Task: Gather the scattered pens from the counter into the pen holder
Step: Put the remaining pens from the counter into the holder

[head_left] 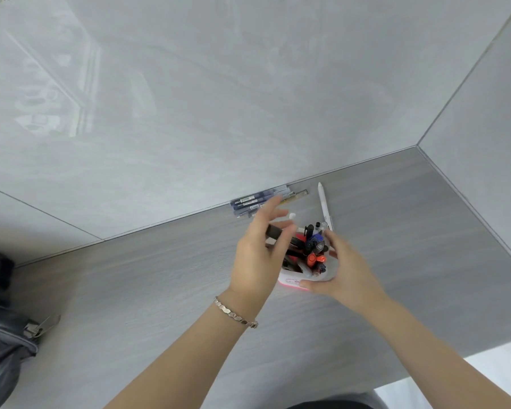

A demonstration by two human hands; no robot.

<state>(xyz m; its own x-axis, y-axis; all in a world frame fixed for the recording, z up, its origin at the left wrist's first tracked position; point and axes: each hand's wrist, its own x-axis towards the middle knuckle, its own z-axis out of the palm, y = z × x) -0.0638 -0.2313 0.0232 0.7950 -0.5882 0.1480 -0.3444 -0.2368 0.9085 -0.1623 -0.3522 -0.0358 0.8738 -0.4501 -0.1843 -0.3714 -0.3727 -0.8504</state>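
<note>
A white pen holder (289,281) with a pink base stands on the grey counter, crammed with several pens, red, blue and black caps showing. My right hand (341,271) grips its right side. My left hand (261,255) hovers at its left rim, fingers spread, with a dark pen (273,230) between thumb and fingers over the holder. Several dark blue pens (245,203) lie against the wall behind my left hand. A white pen (324,205) lies on the counter behind the holder.
A dark grey bag (3,329) with a metal zipper pull sits at the left edge. The glossy grey wall meets the counter just behind the pens, and a side wall closes the right corner. The counter's front edge (425,367) runs at lower right.
</note>
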